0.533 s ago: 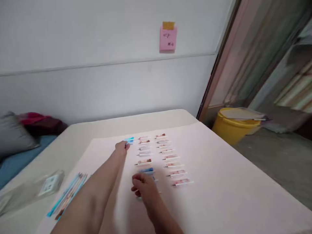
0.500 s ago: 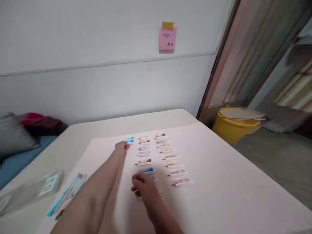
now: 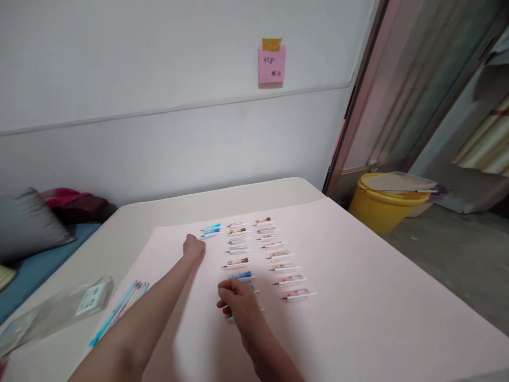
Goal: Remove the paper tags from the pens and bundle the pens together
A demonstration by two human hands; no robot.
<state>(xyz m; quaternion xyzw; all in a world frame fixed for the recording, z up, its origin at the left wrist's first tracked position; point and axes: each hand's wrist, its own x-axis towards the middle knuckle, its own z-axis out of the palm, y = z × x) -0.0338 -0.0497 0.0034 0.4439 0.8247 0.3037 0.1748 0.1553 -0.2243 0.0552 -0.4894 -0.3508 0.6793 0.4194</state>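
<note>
Left hand (image 3: 194, 248) right by the blue pens (image 3: 212, 231), grip hidden, can't tell; my right hand (image 3: 238, 300) curls over the middle pens (image 3: 240, 275), hold unclear; pink sheet (image 3: 369, 297) open rightward to the edge of the table (image 3: 222, 201).

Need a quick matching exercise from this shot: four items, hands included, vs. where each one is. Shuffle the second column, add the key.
Items
1. Left hand
2. Right hand
3. Pink note
4. Yellow bucket

Places
A. Beyond the right edge of the table
B. Over the near end of the middle pen column
C. Taped to the wall
D. By the short left pen column

Pairs: 1-D, 2-B, 3-C, 4-A
</note>
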